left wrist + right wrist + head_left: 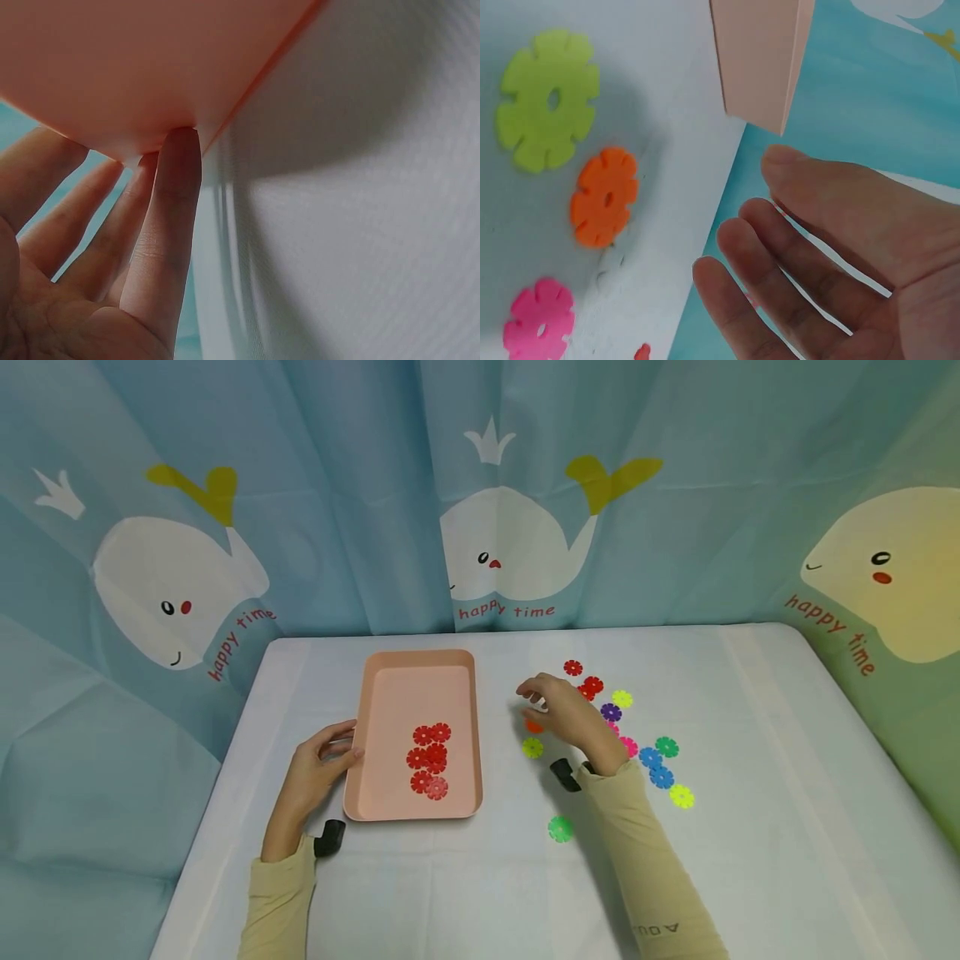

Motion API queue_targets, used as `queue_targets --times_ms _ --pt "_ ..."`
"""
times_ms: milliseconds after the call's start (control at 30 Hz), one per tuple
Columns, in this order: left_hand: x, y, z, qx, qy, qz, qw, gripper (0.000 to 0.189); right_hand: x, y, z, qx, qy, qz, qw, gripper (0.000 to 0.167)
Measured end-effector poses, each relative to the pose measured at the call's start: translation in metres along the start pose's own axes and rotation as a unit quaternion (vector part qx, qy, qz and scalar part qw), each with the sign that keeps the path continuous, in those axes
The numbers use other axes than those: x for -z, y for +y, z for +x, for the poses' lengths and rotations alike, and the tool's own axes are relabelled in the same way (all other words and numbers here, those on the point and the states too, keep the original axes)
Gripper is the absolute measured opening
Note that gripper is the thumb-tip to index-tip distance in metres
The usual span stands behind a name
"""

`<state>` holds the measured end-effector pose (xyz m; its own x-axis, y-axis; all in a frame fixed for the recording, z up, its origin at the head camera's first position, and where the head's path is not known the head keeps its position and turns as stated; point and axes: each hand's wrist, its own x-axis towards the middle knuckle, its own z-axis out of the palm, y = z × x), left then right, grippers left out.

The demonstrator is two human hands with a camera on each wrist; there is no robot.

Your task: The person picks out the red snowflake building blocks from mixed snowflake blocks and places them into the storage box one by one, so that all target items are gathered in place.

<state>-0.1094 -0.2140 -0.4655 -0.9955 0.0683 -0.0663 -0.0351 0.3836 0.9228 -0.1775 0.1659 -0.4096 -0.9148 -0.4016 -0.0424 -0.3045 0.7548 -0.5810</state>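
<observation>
A pale pink rectangular tray (382,710) lies on the table with several red flower-shaped discs (427,758) grouped in its lower right part. At its left side, my left hand (318,764) holds the edge; the left wrist view shows fingertips (180,150) against the tray wall (112,60). My right hand (566,710) hovers right of the tray, fingers loosely bent and nothing between them. Under it, an orange disc (534,727) is partly covered, with a yellow-green disc (532,748) just nearer. Both also appear in the right wrist view.
Right of the right hand lie more discs: red (573,667), purple (611,712), pink (628,746), blue (662,777), green (667,747) and yellow (682,796). A green disc (560,829) sits nearer the front. Behind the table hangs a whale-print curtain (360,527).
</observation>
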Motion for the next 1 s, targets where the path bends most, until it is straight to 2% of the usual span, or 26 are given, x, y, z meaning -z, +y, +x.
queue_targets --times_ms 367,567,1000 --pt "0.0 0.0 0.0 0.0 0.003 0.006 1.0 0.055 0.007 0.02 -0.004 -0.012 -0.01 -0.005 0.9999 0.035" --pt "0.0 -0.001 0.0 -0.004 0.003 0.0 1.0 0.055 0.011 0.031 -0.006 -0.017 -0.001 -0.006 0.9998 0.039" --pt "0.0 -0.001 0.001 0.0 0.001 0.003 1.0 0.053 0.017 0.047 -0.004 -0.037 0.001 -0.023 0.999 0.037"
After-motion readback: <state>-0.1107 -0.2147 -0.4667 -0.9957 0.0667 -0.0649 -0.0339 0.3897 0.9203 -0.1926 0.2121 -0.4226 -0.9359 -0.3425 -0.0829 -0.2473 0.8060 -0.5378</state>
